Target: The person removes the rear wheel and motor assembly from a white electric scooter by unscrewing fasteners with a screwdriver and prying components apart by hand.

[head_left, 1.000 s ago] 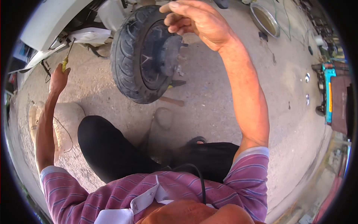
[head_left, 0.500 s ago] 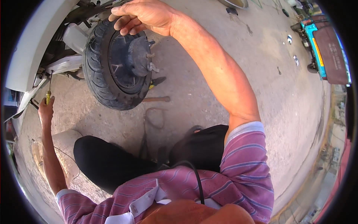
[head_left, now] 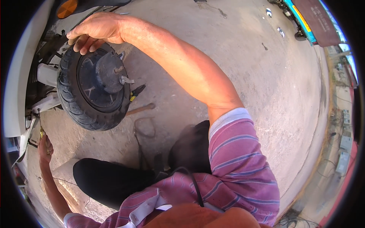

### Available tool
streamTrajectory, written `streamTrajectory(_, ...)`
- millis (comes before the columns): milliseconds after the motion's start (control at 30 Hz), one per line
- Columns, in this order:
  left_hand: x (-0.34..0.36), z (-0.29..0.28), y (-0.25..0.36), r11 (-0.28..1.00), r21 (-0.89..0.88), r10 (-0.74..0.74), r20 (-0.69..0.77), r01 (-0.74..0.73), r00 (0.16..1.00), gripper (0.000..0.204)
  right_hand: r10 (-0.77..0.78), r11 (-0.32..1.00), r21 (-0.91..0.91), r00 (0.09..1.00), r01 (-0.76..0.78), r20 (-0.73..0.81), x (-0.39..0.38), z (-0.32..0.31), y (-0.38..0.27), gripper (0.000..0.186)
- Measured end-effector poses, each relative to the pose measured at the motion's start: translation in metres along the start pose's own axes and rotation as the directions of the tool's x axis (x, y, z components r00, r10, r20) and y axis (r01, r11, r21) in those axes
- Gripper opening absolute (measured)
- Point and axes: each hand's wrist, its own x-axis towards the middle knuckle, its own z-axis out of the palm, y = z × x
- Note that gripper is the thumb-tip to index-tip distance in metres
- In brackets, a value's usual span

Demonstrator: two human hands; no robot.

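My left hand [head_left: 46, 148] grips a yellow-handled screwdriver [head_left: 42, 133] at the lower left, its shaft reaching up to a white body part [head_left: 47, 102] of a two-wheeled vehicle. My right hand [head_left: 97, 32] is stretched over the top of the wheel [head_left: 70, 95], fingers loosely bent and apart, nothing visible in them; whether they touch anything is unclear. The wheel has a dark hub [head_left: 108, 74] with bolts and fittings facing me. Pliers with yellow grips [head_left: 135, 94] and a wooden handle [head_left: 140, 109] lie on the ground beside it, partly hidden by the tyre.
The white panel [head_left: 19, 95] of the vehicle runs along the left, with an orange reflector [head_left: 67, 8] above. A teal vehicle [head_left: 308, 35] stands at the upper right. A cable [head_left: 144, 131] lies near my knees, and a pale rounded object [head_left: 66, 167] sits beside my left leg.
The view has swung, so the wheel now appears further left and the reflector has come into sight. My right hand has moved left with it, above the tyre. My left hand still holds the screwdriver.
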Motion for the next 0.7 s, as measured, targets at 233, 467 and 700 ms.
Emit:
streamTrajectory(233,0.005,0.023,-0.02,0.986,-0.139,0.078,-0.088,-0.09,0.993,0.022,0.003,0.999,0.042,1.0,-0.002,-0.031,0.005,-0.002,-0.005,0.037)
streamTrajectory(467,-0.019,0.037,0.006,0.249,0.968,0.731,-0.213,0.037,0.649,0.046,0.013,1.0,0.009,0.999,-0.013,-0.029,0.017,-0.006,0.004,0.04)
streamTrajectory(700,-0.02,0.039,0.005,0.266,0.951,0.639,-0.297,0.159,0.709,0.046,0.02,1.0,0.016,0.999,-0.02,-0.051,0.02,-0.013,0.009,0.043)
